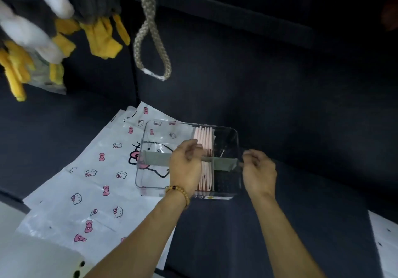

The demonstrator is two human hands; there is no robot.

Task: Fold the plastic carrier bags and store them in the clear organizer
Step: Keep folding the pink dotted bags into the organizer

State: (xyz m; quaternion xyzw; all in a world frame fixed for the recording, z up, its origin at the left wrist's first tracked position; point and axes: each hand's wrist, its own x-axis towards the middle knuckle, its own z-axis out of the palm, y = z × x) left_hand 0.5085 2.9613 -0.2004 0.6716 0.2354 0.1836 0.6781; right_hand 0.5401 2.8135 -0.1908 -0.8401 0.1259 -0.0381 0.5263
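Dark navy sofa seat serves as the work surface, backrest behind. Clear organizer sits on the seat, its left part resting over flat white carrier bags printed with pink bows and cat faces. Grey-green strip crosses the organizer from side to side. Folded pink bags stand on edge in a row in the middle section; left section shows only the printed bag beneath.

Left hand, beaded bracelet at wrist, is over the organizer, fingers curled, pinching the strip beside the pink bags. Right hand is at the organizer's right wall, fingers curled at the strip's end; actual hold unclear. Plush toy and braided rope loop lie at the back.
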